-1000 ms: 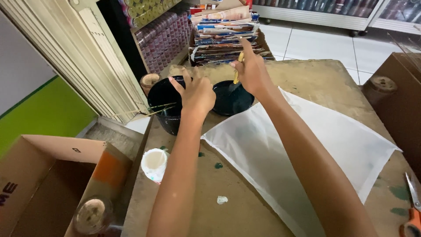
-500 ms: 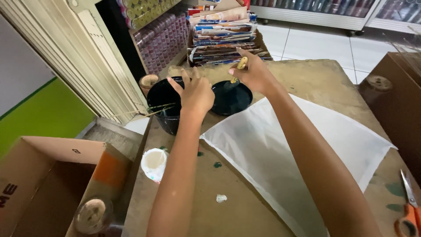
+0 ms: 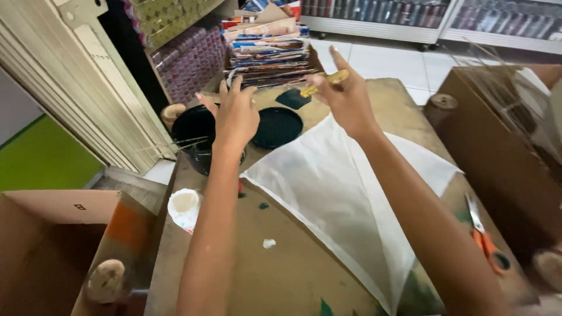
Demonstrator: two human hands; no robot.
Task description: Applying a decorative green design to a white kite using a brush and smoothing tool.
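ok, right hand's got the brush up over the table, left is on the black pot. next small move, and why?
Probably lower the brush toward the white sheet. The right hand holds it lifted beyond the sheet's far tip, off the black lid, while the left hand rests on the black pot. Whether the bristles are loaded, I cannot tell.

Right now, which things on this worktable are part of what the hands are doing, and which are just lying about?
In use:
- left hand resting on the black round pot
- right hand with its grip on a yellowish wooden-handled brush
- dark round lid
- white paper sheet

Lying about:
- orange-handled scissors
- small white cup
- stack of magazines
- brown cardboard box
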